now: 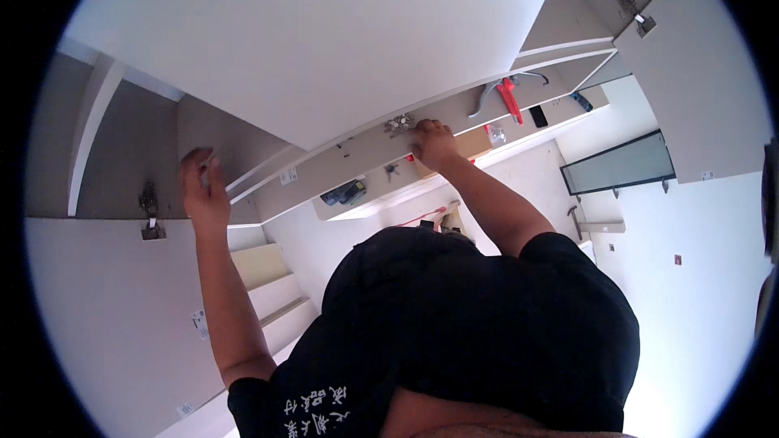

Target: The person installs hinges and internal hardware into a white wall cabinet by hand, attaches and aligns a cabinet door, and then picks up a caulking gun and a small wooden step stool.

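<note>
My left hand [204, 188] is raised inside the open cabinet on the left, with its fingers bent together. A small pale spot shows at its fingertips, too small to name. My right hand [436, 146] reaches down to the shelf board beside a small heap of metal fittings [398, 123]. Its fingers are curled at the edge of the heap, and whatever they grip is hidden. Near my left hand, a metal hinge [151, 212] joins the cabinet side to an open white door [114, 292].
A large white panel [324, 32] spans the top. Along the shelf lie a red-and-grey tool [509, 100], a black phone-like slab [539, 117] and a cardboard box [474, 146]. Dark tool-like objects [344, 193] rest at left. Another hinged door [698, 73] stands at right.
</note>
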The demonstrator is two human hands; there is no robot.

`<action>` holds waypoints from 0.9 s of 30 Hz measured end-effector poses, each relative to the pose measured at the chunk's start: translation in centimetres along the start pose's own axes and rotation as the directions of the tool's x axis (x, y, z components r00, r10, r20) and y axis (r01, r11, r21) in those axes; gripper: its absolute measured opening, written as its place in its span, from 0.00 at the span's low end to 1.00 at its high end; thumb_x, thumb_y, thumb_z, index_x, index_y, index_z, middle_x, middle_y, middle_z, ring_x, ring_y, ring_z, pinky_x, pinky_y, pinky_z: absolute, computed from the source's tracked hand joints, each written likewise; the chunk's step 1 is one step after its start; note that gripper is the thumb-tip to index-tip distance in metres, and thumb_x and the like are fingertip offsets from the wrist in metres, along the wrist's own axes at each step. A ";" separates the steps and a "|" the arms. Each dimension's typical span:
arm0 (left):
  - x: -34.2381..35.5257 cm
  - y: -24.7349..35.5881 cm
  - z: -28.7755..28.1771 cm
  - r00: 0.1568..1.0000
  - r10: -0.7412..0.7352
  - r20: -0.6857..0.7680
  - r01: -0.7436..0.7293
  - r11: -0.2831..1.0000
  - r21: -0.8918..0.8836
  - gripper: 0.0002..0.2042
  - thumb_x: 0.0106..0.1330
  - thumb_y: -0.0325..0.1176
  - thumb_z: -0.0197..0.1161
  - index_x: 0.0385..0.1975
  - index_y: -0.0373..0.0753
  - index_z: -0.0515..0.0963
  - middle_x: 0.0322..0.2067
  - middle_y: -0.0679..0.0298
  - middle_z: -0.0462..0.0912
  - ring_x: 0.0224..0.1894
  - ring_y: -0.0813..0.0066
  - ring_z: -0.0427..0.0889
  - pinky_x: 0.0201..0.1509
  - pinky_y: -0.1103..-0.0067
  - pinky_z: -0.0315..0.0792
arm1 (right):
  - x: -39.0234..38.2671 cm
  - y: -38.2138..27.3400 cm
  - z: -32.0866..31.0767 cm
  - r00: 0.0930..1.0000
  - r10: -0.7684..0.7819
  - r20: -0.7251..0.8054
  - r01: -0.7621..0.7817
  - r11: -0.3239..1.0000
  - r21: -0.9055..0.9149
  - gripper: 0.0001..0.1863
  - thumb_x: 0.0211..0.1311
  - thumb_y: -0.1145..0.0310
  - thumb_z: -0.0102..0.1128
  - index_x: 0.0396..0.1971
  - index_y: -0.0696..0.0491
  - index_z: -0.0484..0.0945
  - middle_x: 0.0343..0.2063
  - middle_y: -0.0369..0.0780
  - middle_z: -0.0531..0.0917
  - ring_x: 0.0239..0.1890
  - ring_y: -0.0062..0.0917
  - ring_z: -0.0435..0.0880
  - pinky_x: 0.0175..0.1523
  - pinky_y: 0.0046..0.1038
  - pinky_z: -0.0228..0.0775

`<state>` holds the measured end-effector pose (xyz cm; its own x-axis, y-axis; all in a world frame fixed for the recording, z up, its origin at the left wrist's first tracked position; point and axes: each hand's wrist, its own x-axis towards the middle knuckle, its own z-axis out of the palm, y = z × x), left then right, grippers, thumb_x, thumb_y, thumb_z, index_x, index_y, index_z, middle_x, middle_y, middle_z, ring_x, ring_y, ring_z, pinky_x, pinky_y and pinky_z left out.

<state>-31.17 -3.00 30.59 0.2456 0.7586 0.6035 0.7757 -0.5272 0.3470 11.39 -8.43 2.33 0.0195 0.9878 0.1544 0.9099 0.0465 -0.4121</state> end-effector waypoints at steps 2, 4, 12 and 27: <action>1.4 -1.5 3.7 0.995 0.027 0.092 -0.026 1.000 -0.012 0.14 0.76 0.36 0.58 0.53 0.35 0.79 0.53 0.47 0.81 0.55 0.48 0.80 0.62 0.62 0.72 | -0.1 -0.2 0.8 1.000 -0.001 0.003 0.002 0.999 -0.050 0.20 0.61 0.56 0.65 0.53 0.42 0.84 0.55 0.38 0.80 0.61 0.37 0.76 0.64 0.45 0.70; 1.6 -2.1 6.0 0.970 0.021 0.241 -0.063 0.984 0.168 0.18 0.75 0.40 0.58 0.58 0.35 0.77 0.58 0.45 0.78 0.60 0.44 0.76 0.66 0.59 0.69 | -0.3 -0.1 0.7 1.000 -0.007 0.024 0.009 0.996 -0.090 0.20 0.61 0.54 0.64 0.53 0.42 0.84 0.55 0.38 0.80 0.61 0.37 0.76 0.65 0.46 0.68; 2.3 -4.0 7.1 0.876 -0.032 0.482 -0.102 0.963 0.248 0.20 0.74 0.39 0.59 0.61 0.35 0.76 0.61 0.45 0.77 0.66 0.42 0.71 0.74 0.59 0.60 | -2.0 2.4 -0.3 0.987 -0.145 -0.070 0.143 0.989 -0.033 0.17 0.58 0.55 0.64 0.46 0.43 0.85 0.52 0.37 0.82 0.60 0.34 0.76 0.62 0.44 0.69; 3.1 -1.2 7.2 0.735 -0.336 0.589 -0.012 0.862 0.507 0.25 0.73 0.34 0.58 0.70 0.36 0.68 0.70 0.47 0.68 0.74 0.49 0.63 0.80 0.62 0.54 | -5.9 9.4 -15.0 0.893 -0.450 -0.023 0.372 0.706 0.602 0.08 0.65 0.61 0.68 0.36 0.48 0.86 0.35 0.38 0.86 0.42 0.34 0.86 0.48 0.39 0.79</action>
<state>-27.13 2.70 26.86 0.2625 0.9602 -0.0956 0.9602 -0.2697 -0.0720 26.07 -16.05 10.99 -0.3828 0.8575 0.3438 0.4005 0.4893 -0.7747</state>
